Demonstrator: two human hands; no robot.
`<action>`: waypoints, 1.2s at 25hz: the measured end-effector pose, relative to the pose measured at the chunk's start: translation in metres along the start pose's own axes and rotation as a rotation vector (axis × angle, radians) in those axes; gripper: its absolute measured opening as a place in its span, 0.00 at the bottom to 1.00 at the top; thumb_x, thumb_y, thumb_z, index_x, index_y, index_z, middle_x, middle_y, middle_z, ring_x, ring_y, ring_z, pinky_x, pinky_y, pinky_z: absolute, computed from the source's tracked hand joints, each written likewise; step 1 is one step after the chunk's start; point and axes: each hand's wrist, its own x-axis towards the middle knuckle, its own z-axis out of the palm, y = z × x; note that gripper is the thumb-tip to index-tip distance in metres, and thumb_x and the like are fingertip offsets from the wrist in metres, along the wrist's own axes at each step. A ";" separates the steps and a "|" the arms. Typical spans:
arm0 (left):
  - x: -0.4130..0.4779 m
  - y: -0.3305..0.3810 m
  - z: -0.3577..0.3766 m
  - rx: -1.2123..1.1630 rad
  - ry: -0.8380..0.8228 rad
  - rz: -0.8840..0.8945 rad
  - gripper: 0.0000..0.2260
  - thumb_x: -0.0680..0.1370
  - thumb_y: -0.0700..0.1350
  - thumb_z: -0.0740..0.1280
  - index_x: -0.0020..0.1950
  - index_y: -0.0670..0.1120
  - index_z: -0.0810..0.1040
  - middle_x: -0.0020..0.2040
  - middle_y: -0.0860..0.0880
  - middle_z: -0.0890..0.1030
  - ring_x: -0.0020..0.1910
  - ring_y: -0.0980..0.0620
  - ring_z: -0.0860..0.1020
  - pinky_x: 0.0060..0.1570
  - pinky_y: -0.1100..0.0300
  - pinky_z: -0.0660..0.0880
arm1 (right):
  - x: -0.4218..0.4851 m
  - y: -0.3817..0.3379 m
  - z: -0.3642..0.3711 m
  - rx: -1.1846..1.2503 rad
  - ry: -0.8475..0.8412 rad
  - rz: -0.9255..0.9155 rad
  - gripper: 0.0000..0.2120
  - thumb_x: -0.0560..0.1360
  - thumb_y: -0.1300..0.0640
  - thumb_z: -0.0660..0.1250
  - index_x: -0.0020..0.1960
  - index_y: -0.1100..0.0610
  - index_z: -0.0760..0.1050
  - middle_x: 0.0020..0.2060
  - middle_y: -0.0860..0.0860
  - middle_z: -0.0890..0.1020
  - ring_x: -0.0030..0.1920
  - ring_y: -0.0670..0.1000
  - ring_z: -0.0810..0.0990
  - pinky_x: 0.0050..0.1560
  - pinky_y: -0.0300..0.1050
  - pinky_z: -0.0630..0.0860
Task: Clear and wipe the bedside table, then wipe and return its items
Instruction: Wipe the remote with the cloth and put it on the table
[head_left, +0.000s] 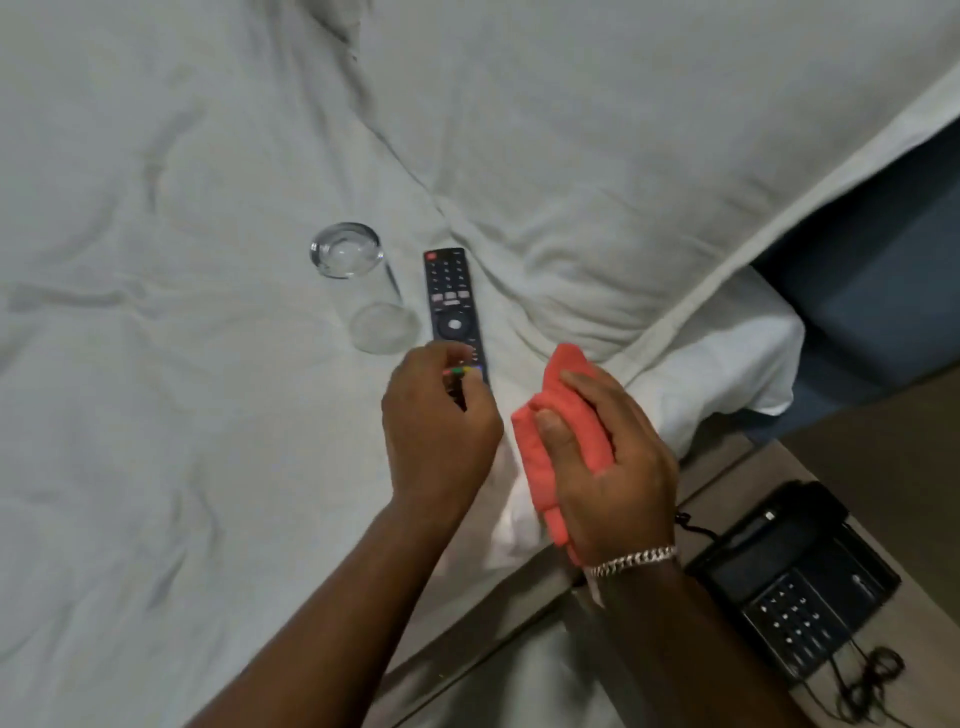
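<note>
A black TV remote (451, 296) lies on the white bed sheet, buttons up. My left hand (439, 431) curls around its near end, with the fingers closed on it. Just left of the remote a clear drinking glass (363, 288) lies on its side on the sheet. My right hand (608, 467) grips a folded coral-pink cloth (545, 441) just right of the left hand, above the bed's edge. A black desk phone (795, 577) sits on the brown bedside table (904, 457) at the lower right.
The white bed (182, 260) fills most of the view, with a big white pillow (623, 130) at the upper right. The phone's coiled cord (867, 680) trails off the table's near side. A blue-grey headboard (883, 249) stands behind the table.
</note>
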 end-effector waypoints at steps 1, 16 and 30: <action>0.014 -0.003 0.000 0.095 -0.027 -0.098 0.09 0.73 0.45 0.69 0.51 0.44 0.79 0.49 0.45 0.81 0.48 0.45 0.80 0.49 0.55 0.74 | 0.008 -0.007 0.008 0.016 -0.008 0.025 0.15 0.74 0.52 0.70 0.60 0.52 0.77 0.62 0.49 0.80 0.63 0.46 0.76 0.67 0.42 0.71; -0.057 0.019 -0.008 -1.341 -0.784 -0.965 0.14 0.75 0.47 0.68 0.57 0.41 0.84 0.52 0.40 0.85 0.49 0.44 0.85 0.50 0.51 0.82 | -0.034 -0.032 -0.038 0.092 -0.112 0.134 0.23 0.70 0.41 0.68 0.64 0.44 0.74 0.66 0.37 0.73 0.68 0.42 0.72 0.68 0.50 0.72; -0.285 0.102 0.085 -1.315 -1.163 -1.204 0.12 0.72 0.41 0.64 0.39 0.39 0.86 0.33 0.43 0.84 0.31 0.49 0.83 0.34 0.56 0.81 | -0.118 0.043 -0.246 -0.421 0.209 0.345 0.15 0.75 0.56 0.62 0.58 0.55 0.80 0.64 0.54 0.79 0.67 0.55 0.73 0.72 0.47 0.63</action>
